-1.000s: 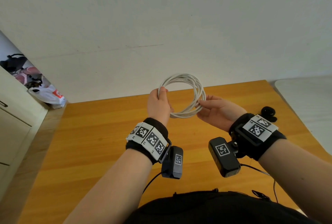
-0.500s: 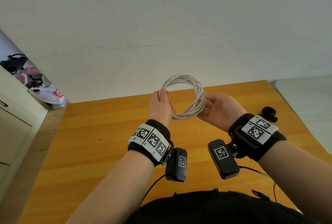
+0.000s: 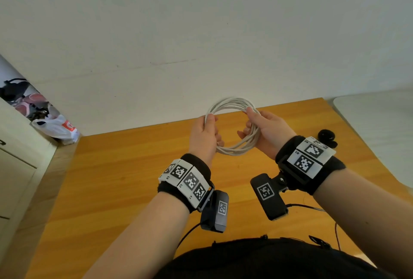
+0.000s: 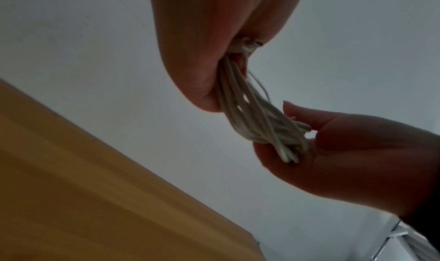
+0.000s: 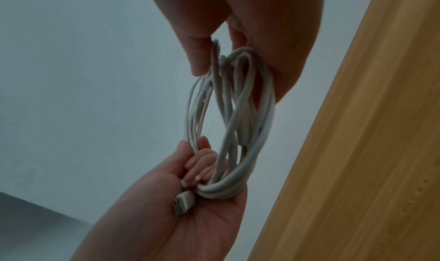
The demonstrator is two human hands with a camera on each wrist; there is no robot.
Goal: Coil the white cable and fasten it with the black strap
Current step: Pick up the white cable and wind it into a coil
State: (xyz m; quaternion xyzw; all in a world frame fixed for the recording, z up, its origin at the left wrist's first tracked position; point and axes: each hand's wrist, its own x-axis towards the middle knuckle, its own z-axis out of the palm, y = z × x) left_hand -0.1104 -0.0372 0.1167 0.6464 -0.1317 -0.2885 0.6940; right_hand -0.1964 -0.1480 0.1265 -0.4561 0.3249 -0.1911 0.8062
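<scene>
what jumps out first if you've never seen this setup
The white cable, already wound into a loose round coil, is held up above the orange wooden table, with the left hand gripping its left side and the right hand its right. The right wrist view shows a plug end in the left palm. A black strap lies on the table, just beyond the right wrist.

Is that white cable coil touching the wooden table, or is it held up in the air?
Apart. In the head view the white cable is lifted between the left hand and right hand, above the table.
</scene>
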